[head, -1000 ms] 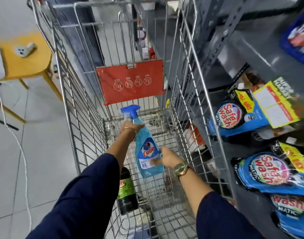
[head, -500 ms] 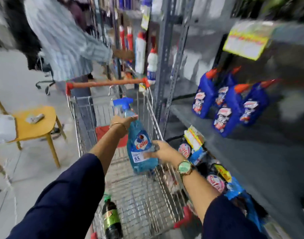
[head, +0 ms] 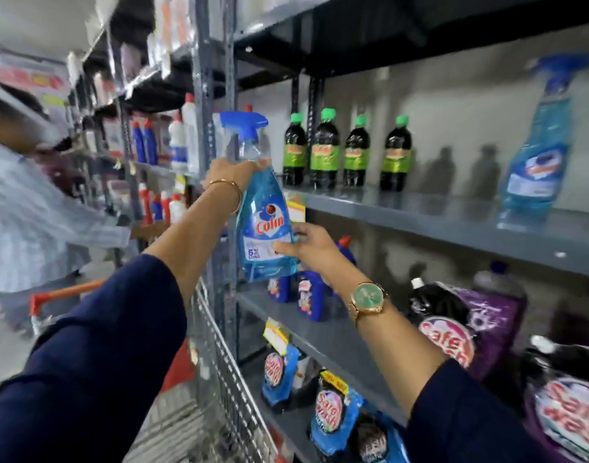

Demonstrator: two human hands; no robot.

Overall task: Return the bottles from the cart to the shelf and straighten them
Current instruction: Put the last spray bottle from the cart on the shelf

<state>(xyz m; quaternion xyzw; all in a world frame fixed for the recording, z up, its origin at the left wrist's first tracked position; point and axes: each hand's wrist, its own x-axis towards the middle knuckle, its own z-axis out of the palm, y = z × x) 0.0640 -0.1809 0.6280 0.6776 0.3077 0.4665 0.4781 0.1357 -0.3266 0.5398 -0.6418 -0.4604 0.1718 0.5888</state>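
I hold a blue Colin spray bottle [head: 264, 225] upright in the air, in front of the grey shelf [head: 420, 215]. My left hand [head: 234, 173] grips its neck just under the blue trigger. My right hand [head: 311, 247] steadies its lower right side with the fingers on the label. On the shelf stand several dark bottles with green caps [head: 346, 152] in a row. A second blue spray bottle [head: 536, 155] stands further right on the same shelf. The wire cart [head: 219, 379] is below my arms; its contents are hidden.
Blue bottles [head: 306, 295] stand on the shelf below, with Safe Wash pouches [head: 333, 406] lower down and at the right. A grey shelf upright [head: 216, 78] rises just behind the held bottle. A person in a striped shirt [head: 29, 222] stands at the left by the cart handle [head: 66, 292].
Both hands have lifted the spray bottle out of the cart and up to shelf height. My view has swung up from the cart basket to the shelves.
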